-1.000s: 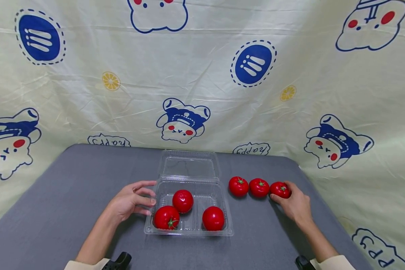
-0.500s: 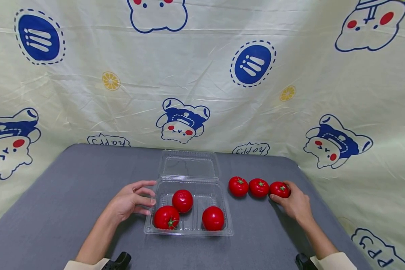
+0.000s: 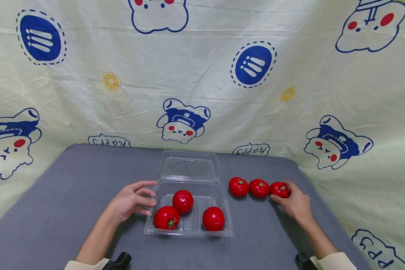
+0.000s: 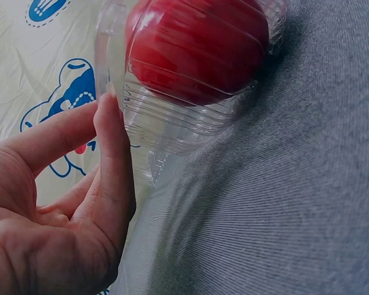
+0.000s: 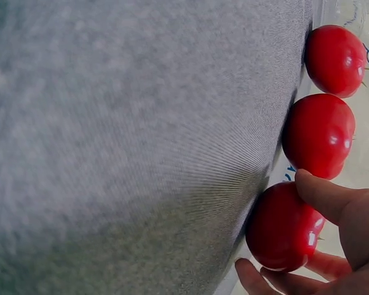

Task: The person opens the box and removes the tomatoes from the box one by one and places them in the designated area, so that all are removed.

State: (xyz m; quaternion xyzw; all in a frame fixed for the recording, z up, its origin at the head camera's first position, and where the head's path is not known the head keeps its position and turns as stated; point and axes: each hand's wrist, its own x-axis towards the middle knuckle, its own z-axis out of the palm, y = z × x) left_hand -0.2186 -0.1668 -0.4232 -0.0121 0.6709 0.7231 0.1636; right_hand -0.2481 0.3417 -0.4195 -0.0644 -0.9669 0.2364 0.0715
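My right hand (image 3: 297,204) is around the rightmost tomato (image 3: 279,190) of a row on the table. In the right wrist view the thumb lies on that red tomato (image 5: 283,227) and the fingers curve along its other side. My left hand (image 3: 129,200) touches the left rim of a clear plastic clamshell container (image 3: 189,233) with loosely extended fingers. The left wrist view shows fingertips (image 4: 109,107) against its see-through wall. Inside the container sit three tomatoes, one at the back left (image 3: 183,201), one at the front left (image 3: 167,217) and one at the front right (image 3: 213,218).
Two more tomatoes, the left one (image 3: 238,187) and the middle one (image 3: 259,188), stand in the row between the container and my right hand. The container's lid (image 3: 189,165) lies folded back. Behind the grey table (image 3: 87,180) hangs a printed curtain (image 3: 202,67).
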